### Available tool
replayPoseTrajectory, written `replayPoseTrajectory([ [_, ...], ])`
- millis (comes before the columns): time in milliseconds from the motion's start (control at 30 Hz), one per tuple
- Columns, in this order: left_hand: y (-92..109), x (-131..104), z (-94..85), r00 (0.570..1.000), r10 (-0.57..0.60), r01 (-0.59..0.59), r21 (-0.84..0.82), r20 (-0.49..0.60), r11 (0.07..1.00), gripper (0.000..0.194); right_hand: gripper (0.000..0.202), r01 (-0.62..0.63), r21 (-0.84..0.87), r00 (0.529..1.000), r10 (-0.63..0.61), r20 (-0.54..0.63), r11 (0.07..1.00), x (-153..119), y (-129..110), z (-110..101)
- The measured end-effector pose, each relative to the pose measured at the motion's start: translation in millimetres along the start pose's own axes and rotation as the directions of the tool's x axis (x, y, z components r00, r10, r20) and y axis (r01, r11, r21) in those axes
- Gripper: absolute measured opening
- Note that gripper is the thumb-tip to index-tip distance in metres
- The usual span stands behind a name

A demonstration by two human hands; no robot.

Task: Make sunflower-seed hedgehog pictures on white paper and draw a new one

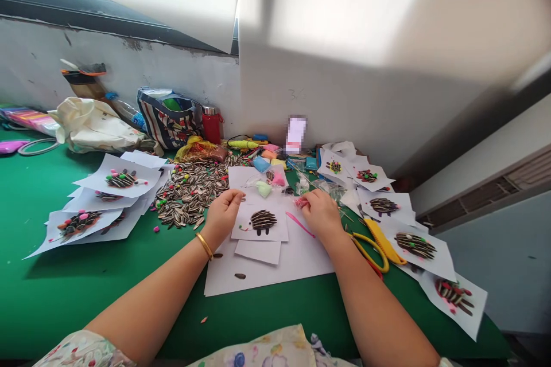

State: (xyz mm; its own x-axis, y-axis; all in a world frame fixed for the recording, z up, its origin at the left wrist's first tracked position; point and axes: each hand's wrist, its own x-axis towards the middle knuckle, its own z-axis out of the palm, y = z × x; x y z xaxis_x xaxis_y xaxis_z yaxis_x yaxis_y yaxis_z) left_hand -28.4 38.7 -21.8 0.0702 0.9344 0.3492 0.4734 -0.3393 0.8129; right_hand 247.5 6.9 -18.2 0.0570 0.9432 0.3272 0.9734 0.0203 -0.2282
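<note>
Left hand (224, 212): fingers pinched, hold unclear. Right hand (321, 212): fingers closed on pink packet (300, 202). From hedgehog card (241, 233): seed heap (193, 195), ten o'clock; red flask (211, 126), eleven.

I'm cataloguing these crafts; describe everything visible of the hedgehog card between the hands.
The white, paper-like hedgehog card lies flat, overlapping a smaller sheet, with a larger sheet beneath. Its striped, spiky body looks like sunflower seeds, with dark feet nearside and small coloured facial marks at left. Contact with the left hand is unclear.
</note>
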Motion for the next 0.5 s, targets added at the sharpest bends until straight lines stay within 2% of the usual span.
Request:
replayPoseTrajectory([
  [133, -11.5, 7.9, 0.0, 0.998, -0.020, 0.018, -0.026, -0.052, 0.999, 0.029, 0.017, 0.021, 0.038, 0.998, -0.018, -0.061, 0.999, 0.0, -2.4, -1.3],
  [267, -13.9, 17.6, -0.6, 0.997, -0.050, 0.047, -0.038, -0.065, 0.998, 0.031, 0.017, 0.050, 0.069, 0.998, -0.047, -0.045, 0.996, 0.6, -4.5, -1.5],
  [333, -11.7, 21.1, -0.6, 0.996, -0.083, 0.083, 0.009, -0.014, 0.997, 0.031, 0.018, 0.076, 0.082, 0.997, -0.074, -0.023, 0.994, 0.4, -5.3, -0.7],
  [400, -8.2, 23.0, 0.1, 0.990, -0.115, 0.108, 0.087, 0.082, 0.990, 0.028, 0.020, 0.099, 0.086, 0.995, -0.099, -0.005, 0.991, -0.2, -6.5, 0.0],
  [500, -2.6, 26.8, 1.9, 0.969, -0.134, 0.097, 0.182, 0.206, 0.978, 0.025, 0.021, 0.113, 0.086, 0.994, -0.114, 0.006, 0.990, -1.4, -9.3, -0.2],
])
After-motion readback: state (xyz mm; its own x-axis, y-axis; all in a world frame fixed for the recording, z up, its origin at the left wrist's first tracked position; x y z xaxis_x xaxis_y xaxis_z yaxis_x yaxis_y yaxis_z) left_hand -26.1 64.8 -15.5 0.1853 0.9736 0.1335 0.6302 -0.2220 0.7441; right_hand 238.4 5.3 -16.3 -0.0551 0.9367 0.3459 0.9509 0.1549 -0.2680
